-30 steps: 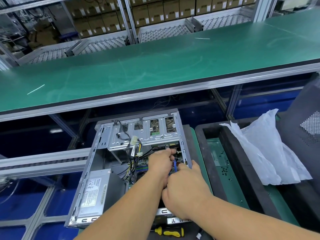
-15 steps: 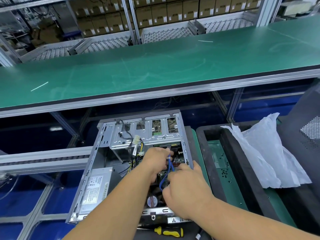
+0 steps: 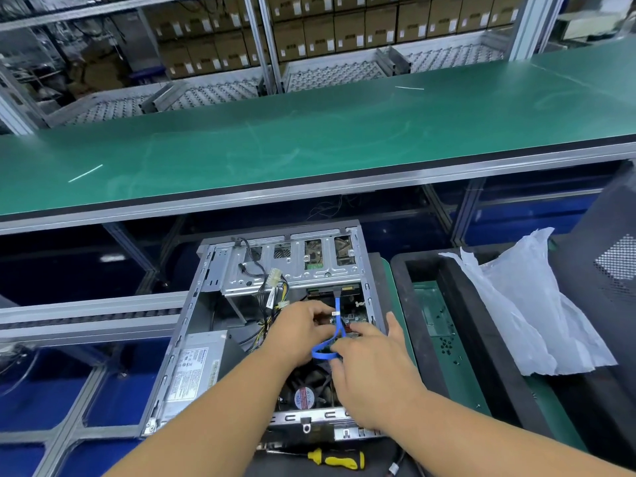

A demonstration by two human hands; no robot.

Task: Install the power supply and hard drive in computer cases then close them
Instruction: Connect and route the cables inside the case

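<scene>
An open grey computer case (image 3: 192,315) lies on its side below the green bench. A silver power supply (image 3: 196,370) sits in its near left corner, with a bundle of yellow and black wires (image 3: 275,287) hanging beside the drive cage (image 3: 292,266). A blue flat cable (image 3: 338,315) runs from the drive at the cage's underside down into a loop. My left hand (image 3: 303,335) pinches the cable's loop from the left. My right hand (image 3: 371,373) holds the loop's other side, with fingers curled over the motherboard. A black fan (image 3: 304,395) shows below both hands.
A yellow and black screwdriver (image 3: 335,457) lies in front of the case. To the right stand a black tray (image 3: 457,304) with a green plate inside, a crumpled white plastic bag (image 3: 523,304) and a black side panel (image 3: 612,256). A green bench top (image 3: 309,142) spans the back.
Both hands have drawn back toward me from the drive cage. The blue cable is now exposed, plugged at the top and bent into a loop between my hands.
</scene>
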